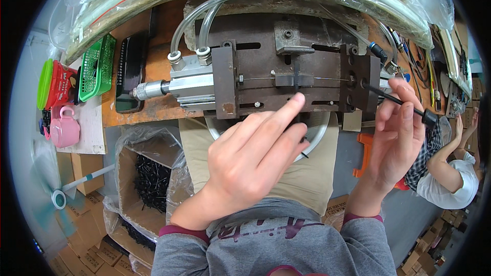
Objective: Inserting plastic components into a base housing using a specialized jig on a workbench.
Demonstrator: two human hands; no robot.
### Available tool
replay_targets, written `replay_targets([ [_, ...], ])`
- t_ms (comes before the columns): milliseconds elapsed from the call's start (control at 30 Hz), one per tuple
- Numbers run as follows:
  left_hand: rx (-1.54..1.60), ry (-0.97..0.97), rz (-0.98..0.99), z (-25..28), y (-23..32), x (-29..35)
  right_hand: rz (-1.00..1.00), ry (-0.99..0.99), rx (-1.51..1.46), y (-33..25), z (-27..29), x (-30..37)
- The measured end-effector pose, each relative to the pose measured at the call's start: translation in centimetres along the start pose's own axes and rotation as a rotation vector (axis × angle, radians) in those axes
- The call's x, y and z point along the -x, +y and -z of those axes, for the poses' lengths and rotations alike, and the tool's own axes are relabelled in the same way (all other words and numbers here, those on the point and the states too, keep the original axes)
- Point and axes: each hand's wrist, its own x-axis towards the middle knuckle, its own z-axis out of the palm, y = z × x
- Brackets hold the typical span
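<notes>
My left hand (250, 156) reaches up to the middle of a dark metal fixture (255, 79), its index finger stretched to the lower end of a thin black piece (296, 74) in the small centre block (306, 80). Its thumb is hidden and the other fingers bend inward; a dark tip (305, 155) pokes out beside them, the rest covered. Right of the fixture, my right hand (398, 140) pinches a black plastic rod (394, 98) with a thicker end, tilted down to the right. Thin metal pins (258, 78) run from both side blocks toward the centre block.
Pneumatic cylinders (192, 87) with clear hoses (192, 20) flank the fixture. A green basket (97, 66), black tray (125, 94) and pink cup (65, 130) stand left. Below is a lined carton (128, 174) of black pieces. Another person (450, 174) sits at the right.
</notes>
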Motion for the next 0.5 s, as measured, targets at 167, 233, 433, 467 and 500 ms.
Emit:
replay_targets([
  [167, -0.282, -0.088, -0.013, -1.6, -0.3, 0.1, 0.026, -0.070, 0.143, -0.5, -0.8, 0.4],
  [233, -0.260, -0.083, -0.012, -1.6, -0.5, -0.6, 0.049, -0.085, 0.025, -0.5, -1.3, 0.4],
  [433, -0.301, -0.095, -0.003, -1.5, -0.3, -0.6, 0.074, -0.189, 0.150, -0.6, -1.4, 0.9],
  [467, -0.303, -0.094, -0.004, -1.5, -0.3, -0.7, 0.080, -0.208, 0.108, -0.4, -1.7, 1.1],
  [500, -0.287, -0.093, -0.006, -1.5, -0.4, -0.7, 0.094, -0.227, 0.143, -0.4, -1.9, 1.2],
])
